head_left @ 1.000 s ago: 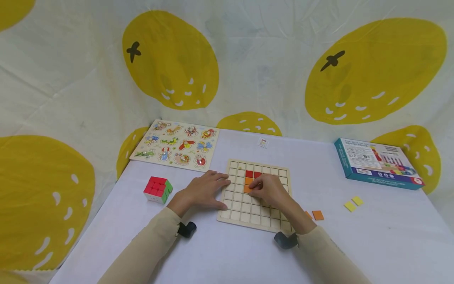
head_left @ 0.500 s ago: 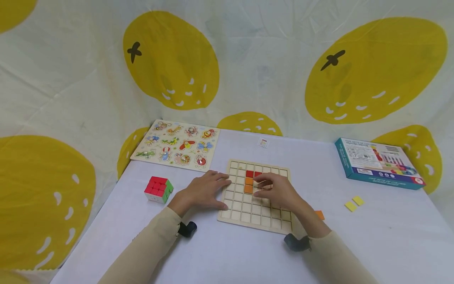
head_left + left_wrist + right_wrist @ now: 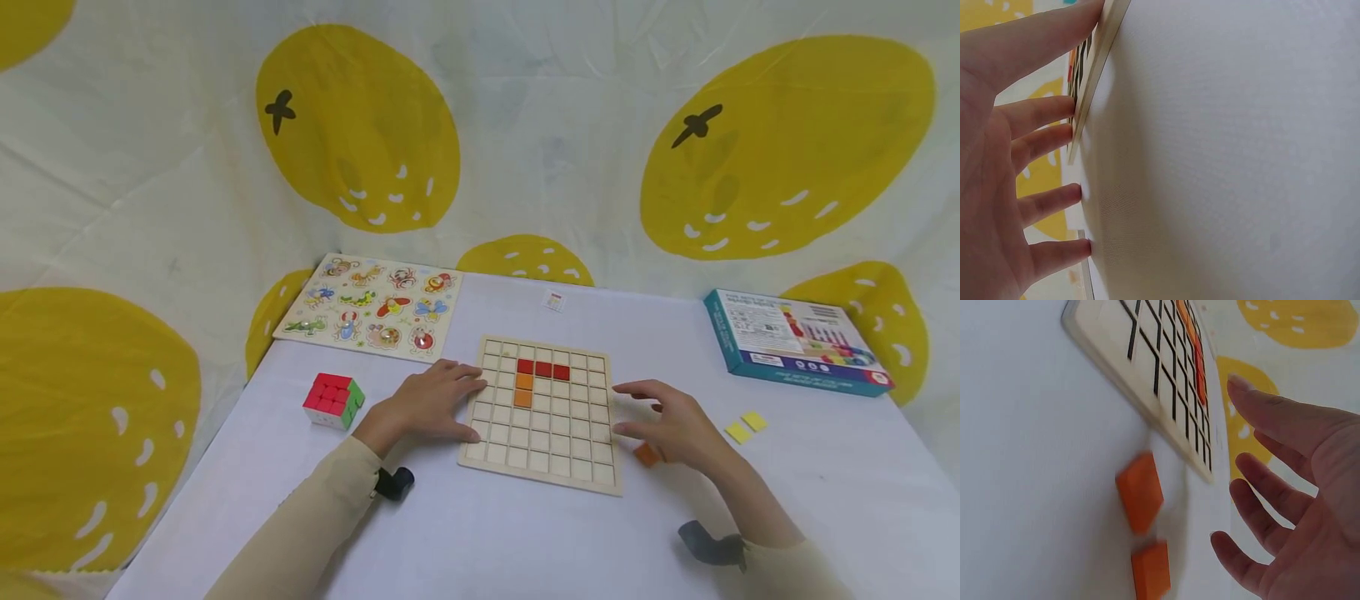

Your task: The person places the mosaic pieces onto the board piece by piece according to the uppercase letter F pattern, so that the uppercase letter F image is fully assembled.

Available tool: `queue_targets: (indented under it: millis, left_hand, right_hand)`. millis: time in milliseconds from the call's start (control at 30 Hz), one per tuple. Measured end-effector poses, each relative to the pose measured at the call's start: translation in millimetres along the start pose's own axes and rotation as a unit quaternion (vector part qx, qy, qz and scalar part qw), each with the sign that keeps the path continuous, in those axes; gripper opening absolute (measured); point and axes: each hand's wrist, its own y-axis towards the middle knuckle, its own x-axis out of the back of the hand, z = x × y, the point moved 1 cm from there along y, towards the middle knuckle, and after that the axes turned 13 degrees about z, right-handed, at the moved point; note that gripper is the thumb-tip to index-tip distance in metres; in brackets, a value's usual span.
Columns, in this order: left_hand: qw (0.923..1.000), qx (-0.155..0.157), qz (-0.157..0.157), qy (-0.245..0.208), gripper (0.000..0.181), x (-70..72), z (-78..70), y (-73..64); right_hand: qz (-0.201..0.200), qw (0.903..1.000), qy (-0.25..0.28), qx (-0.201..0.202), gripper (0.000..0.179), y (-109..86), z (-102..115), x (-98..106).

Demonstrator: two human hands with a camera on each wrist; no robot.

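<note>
A square wooden grid board (image 3: 540,479) lies on the white cloth. In its upper part three red tiles (image 3: 543,369) form a row, with two orange tiles (image 3: 523,390) running down below the leftmost one. My left hand (image 3: 427,404) rests at the board's left edge, fingers spread, thumb and fingertips touching the rim. Past the board's right edge, my right hand (image 3: 671,423) hovers with relaxed fingers and holds nothing. Under it, two loose orange tiles show in the right wrist view, the nearer orange tile (image 3: 1141,492) close to the board; the hand partly hides them in the head view.
Two yellow tiles (image 3: 746,426) lie to the right. A red, green and white puzzle cube (image 3: 333,400) sits at left, with an insect peg puzzle (image 3: 371,307) behind it. A small printed card (image 3: 553,300) lies at the back, and a teal box (image 3: 801,342) at back right.
My right hand has let go of the lower orange tile on the board and moved right, off the board to above the loose orange tiles. My left hand has stayed in place.
</note>
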Motion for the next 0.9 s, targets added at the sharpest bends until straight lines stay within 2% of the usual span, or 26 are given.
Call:
queue_targets:
  millis: [167,333,700,900]
  left_hand:
    - [1.0000,-0.001,0.000,-0.004,0.082,0.1,0.8,0.2]
    - [1.0000,0.000,0.003,-0.005,0.082,-0.2,0.0,-0.9]
    - [1.0000,0.004,0.002,-0.005,0.082,0.6,-1.4,-0.8]
    - [0.9999,0.004,0.003,-0.010,0.082,-0.4,-2.2,-1.9]
  right_hand:
    - [0.009,0.9996,-0.012,-0.023,0.068,-15.2,-19.4,7.2]
    - [0.019,0.9992,-0.029,-0.020,0.069,-24.3,-35.0,3.7]
    - [0.007,0.9978,-0.064,0.013,0.051,-27.7,-47.9,-9.2]
    - [0.000,0.9978,-0.065,0.014,0.034,-26.6,-48.4,-13.1]
